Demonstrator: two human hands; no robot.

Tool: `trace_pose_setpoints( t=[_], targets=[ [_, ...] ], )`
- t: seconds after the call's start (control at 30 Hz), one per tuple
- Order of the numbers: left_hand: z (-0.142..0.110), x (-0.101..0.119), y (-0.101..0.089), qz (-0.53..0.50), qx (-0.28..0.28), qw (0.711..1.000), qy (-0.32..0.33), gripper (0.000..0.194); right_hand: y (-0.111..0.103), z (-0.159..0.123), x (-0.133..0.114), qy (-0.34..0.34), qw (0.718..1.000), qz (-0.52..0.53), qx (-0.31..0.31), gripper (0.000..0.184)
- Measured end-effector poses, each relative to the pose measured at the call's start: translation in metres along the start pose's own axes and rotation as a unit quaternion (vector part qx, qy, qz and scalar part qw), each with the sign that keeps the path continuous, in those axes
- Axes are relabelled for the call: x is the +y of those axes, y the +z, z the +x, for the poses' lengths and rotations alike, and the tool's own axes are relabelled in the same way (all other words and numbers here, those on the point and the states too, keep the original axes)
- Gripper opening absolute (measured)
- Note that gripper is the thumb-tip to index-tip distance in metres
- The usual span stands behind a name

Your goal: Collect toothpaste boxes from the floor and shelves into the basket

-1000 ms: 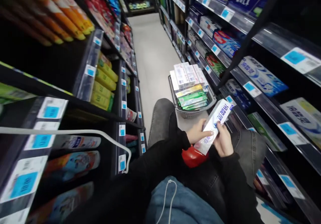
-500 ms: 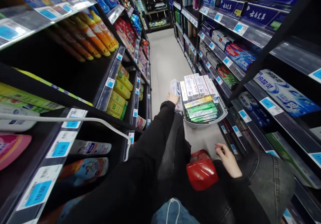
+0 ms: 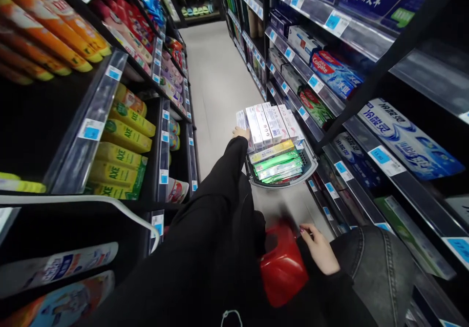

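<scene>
Left hand [image 3: 241,133], grip around white cardboard carton [image 3: 241,119], left end of carton row, grey plastic basket [image 3: 313,166], right hand [image 3: 319,250] released, fingers loosely curled, beside glossy red object [image 3: 284,268]

Left hand [image 3: 242,133] reaches far forward; right hand [image 3: 320,249] hangs low, apparently relaxed.

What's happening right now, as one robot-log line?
left hand: holding white box, basket's left side | right hand: near red object | basket: boxes, green packets

White boxes [image 3: 273,123] in basket [image 3: 310,169], stocked shelves [image 3: 357,33] alongside
</scene>
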State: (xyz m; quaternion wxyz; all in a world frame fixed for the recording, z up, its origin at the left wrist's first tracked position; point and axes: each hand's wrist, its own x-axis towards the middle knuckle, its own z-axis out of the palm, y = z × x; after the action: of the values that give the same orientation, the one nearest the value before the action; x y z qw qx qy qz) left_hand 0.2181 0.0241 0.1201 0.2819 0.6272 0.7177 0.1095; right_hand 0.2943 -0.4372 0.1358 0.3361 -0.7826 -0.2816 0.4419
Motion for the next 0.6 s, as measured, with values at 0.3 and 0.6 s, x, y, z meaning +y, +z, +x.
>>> trace_pose_setpoints(
  t=[0.3,0.6],
  targets=[
    [0.005,-0.014,-0.004,0.047,-0.016,0.998,0.047,0.042,0.009,0.005,-0.008,-0.026,0.999,-0.041,-0.017,0.040],
    [-0.080,-0.026,-0.052,0.147,-0.085,0.983,0.073,0.054,0.006,0.002,-0.009,-0.063,0.994,-0.082,0.019,0.028]
  ],
)
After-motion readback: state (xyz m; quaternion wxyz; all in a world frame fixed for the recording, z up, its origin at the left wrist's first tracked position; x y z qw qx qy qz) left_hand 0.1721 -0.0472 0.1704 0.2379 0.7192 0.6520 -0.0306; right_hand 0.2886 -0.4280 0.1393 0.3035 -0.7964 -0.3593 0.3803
